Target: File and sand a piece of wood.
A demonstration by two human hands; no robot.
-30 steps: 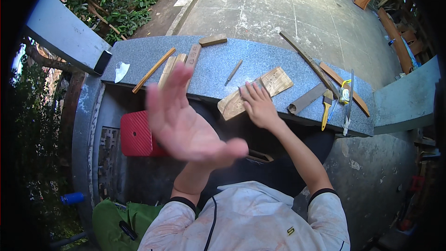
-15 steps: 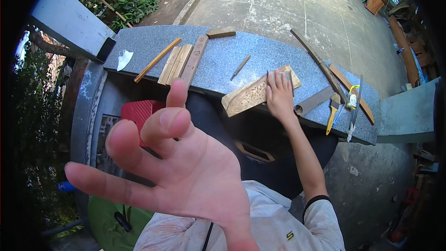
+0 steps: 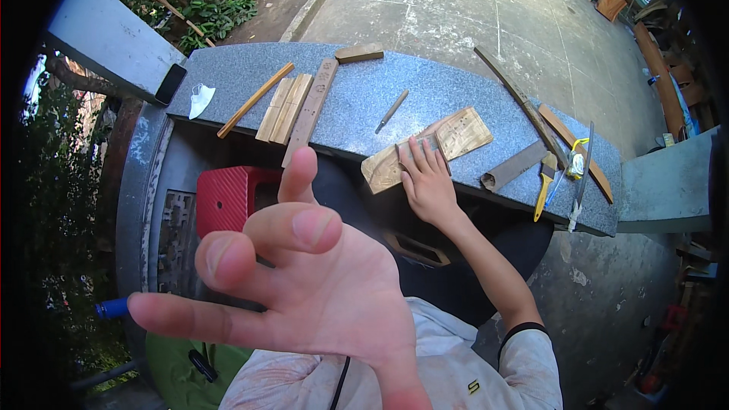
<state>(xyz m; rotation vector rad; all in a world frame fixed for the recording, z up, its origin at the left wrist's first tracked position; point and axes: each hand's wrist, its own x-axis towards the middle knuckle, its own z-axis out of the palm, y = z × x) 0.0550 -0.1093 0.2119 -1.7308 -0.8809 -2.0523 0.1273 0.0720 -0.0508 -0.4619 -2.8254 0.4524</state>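
My left hand (image 3: pixel 326 288) is raised close to the camera, palm up, its fingers apart and partly curled, with nothing in it. It hides part of my lap and the stool. My right hand (image 3: pixel 431 186) lies with outstretched fingers on a small dark, flat piece that looks like sandpaper (image 3: pixel 433 141), pressing it against a carved wooden board (image 3: pixel 467 133). This pale board lies slantwise at the bench's near edge, its left end jutting over. Beyond it on the bench lies a thin chisel-like tool (image 3: pixel 392 110).
The speckled stone bench (image 3: pixel 357 114) holds wood strips (image 3: pixel 285 110), a long dark bar (image 3: pixel 516 99), a dark tube (image 3: pixel 516 165), a yellow-handled brush (image 3: pixel 544 182), a tape measure (image 3: pixel 575 163), a white mask (image 3: pixel 200 100) and a phone (image 3: pixel 171 83). A red stool (image 3: pixel 228 197) stands beneath.
My right hand has slid left along the board with the dark piece, baring the carved right end. My left hand has shifted slightly right and down, its fingers a little more curled.
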